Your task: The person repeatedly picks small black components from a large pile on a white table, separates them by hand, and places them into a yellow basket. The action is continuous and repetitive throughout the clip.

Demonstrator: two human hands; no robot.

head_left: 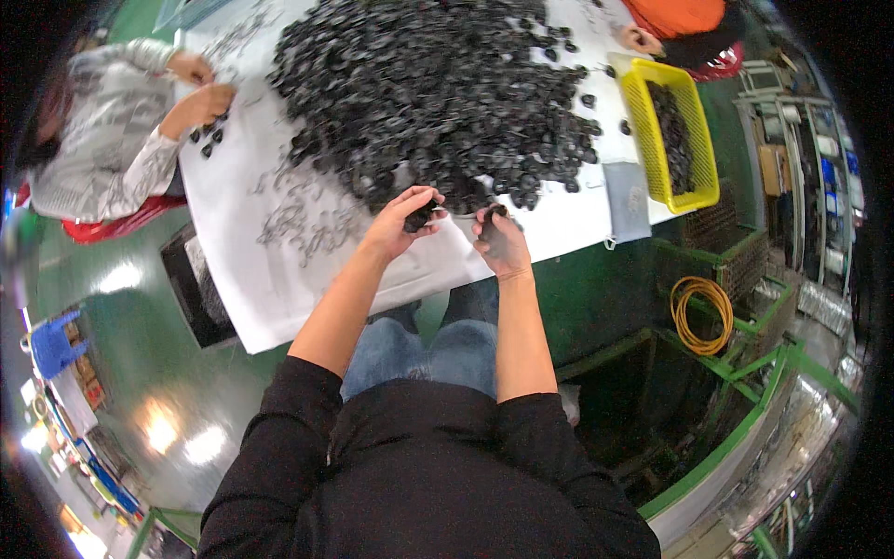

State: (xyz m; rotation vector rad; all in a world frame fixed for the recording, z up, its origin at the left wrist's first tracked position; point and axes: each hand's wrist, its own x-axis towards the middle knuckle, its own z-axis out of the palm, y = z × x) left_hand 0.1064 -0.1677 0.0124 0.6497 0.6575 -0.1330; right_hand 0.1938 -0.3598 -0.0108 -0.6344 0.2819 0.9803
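Observation:
A large heap of small black rounded parts covers much of the white table. Over the near table edge, my left hand is closed around a small black part, its fingers curled about it. Just right of it, my right hand is closed on black parts too; blur hides how many. The two hands are a little apart. Thin, pale curled strips lie scattered on the table left of my left hand.
At the table's right edge stands a yellow basket holding black parts, beside a grey flat pouch. One co-worker's hands handle parts at left; another's hand rests far right. An orange coiled hose hangs on green frames at right.

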